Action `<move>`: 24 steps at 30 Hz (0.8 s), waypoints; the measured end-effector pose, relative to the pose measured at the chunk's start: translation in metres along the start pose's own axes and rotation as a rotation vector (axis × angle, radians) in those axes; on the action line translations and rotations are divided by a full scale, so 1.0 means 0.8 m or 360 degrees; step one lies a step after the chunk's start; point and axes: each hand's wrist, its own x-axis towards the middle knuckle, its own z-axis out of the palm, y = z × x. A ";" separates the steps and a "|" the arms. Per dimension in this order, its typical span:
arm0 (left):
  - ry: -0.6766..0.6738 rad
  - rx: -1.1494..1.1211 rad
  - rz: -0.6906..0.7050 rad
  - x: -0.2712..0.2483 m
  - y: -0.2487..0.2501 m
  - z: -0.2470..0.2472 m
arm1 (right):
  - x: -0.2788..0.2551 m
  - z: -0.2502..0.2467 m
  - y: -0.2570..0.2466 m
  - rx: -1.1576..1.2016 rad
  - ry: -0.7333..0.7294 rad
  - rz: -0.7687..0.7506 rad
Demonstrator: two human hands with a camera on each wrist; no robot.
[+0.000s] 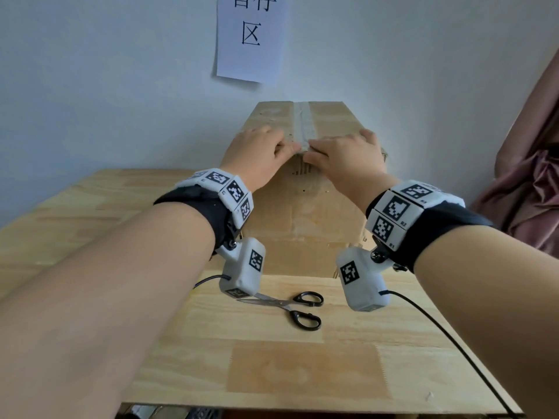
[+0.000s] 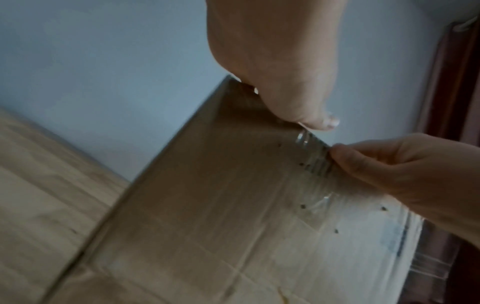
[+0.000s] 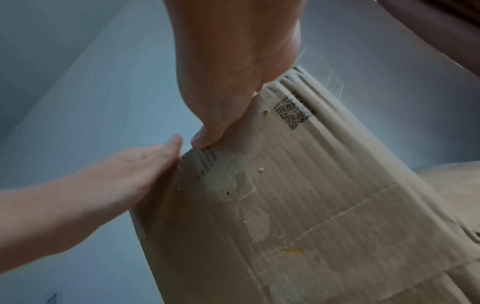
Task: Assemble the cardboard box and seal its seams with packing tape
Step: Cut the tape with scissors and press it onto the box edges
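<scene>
A brown cardboard box (image 1: 305,213) stands closed at the back of the wooden table (image 1: 272,367), against the wall. A strip of clear packing tape (image 1: 304,122) runs along its top middle seam and folds over the near top edge. My left hand (image 1: 281,146) lies on the box top left of the tape, its thumb (image 2: 306,121) pressing at the edge. My right hand (image 1: 317,151) lies on the right, thumb (image 3: 207,137) on the tape end (image 3: 207,162) on the front face. Neither hand holds anything.
Black-handled scissors (image 1: 298,306) lie partly open on the table in front of the box. A cable (image 1: 453,343) trails from my right wrist across the table's right side. A paper sign (image 1: 251,37) hangs on the wall; a pink curtain (image 1: 532,176) hangs at right.
</scene>
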 end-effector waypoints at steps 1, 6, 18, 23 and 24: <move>0.0015 0.0022 -0.0022 0.001 0.003 0.003 | -0.001 0.001 0.000 -0.0001 -0.0003 -0.0001; -0.0005 0.0256 0.0002 -0.007 0.008 0.008 | -0.006 -0.002 0.001 -0.0017 -0.0034 -0.0018; 0.0000 0.0328 0.0026 -0.028 0.012 -0.010 | -0.026 -0.013 0.002 0.0035 -0.0036 -0.0157; -0.0017 0.0366 -0.0006 -0.029 0.016 -0.013 | -0.020 -0.012 0.001 0.0083 0.0015 -0.0139; -0.0027 0.0380 -0.0016 -0.029 0.015 -0.012 | -0.018 -0.011 0.001 0.0078 0.0003 -0.0139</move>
